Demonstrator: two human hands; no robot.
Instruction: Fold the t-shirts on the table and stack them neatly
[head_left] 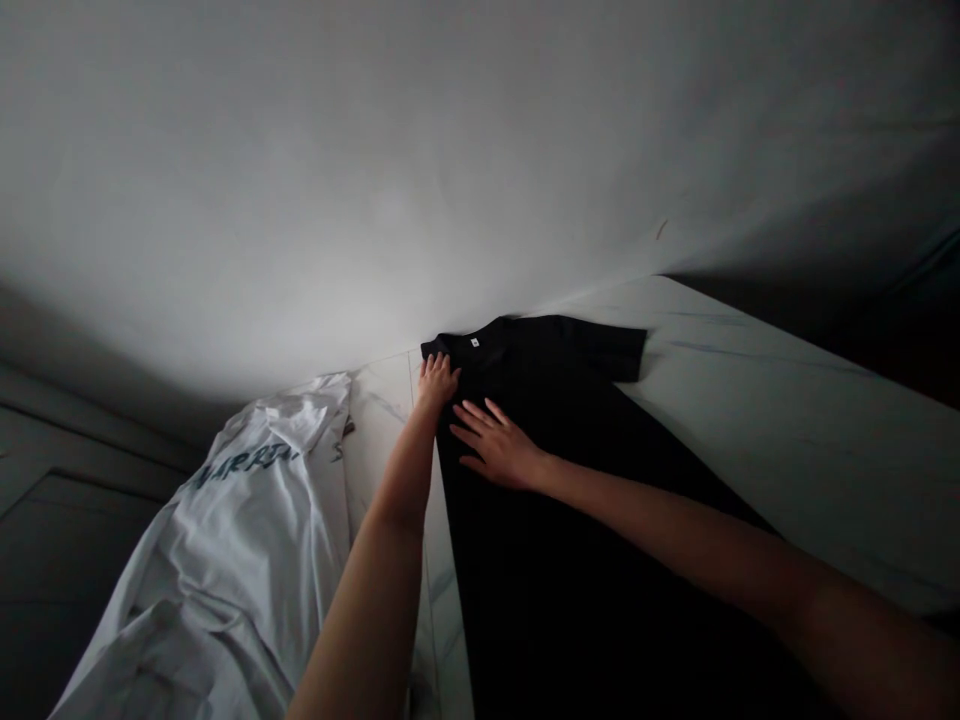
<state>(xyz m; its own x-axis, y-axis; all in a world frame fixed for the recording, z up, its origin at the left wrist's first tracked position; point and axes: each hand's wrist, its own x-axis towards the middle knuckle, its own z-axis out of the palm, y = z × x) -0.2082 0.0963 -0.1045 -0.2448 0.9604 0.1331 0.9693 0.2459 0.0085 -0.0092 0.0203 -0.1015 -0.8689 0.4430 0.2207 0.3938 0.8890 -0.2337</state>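
A black T-shirt (585,460) lies spread out, its collar end by the wall and one short sleeve stretched to the right. A small white label (475,343) shows at the neck. My left hand (438,380) rests on the shirt's upper left edge, below the collar, fingers extended. Flat on the chest area, just to the right and nearer to me, is my right hand (496,445) with its fingers spread. Neither hand grips the cloth. My right forearm crosses over the body of the shirt, whose lower part is very dark.
A crumpled white shirt (255,530) with dark lettering lies to the left. Both garments are on a white marble-patterned tabletop (787,440). A pale wall (360,180) rises directly behind it. Grey panelled furniture (67,540) stands at the far left.
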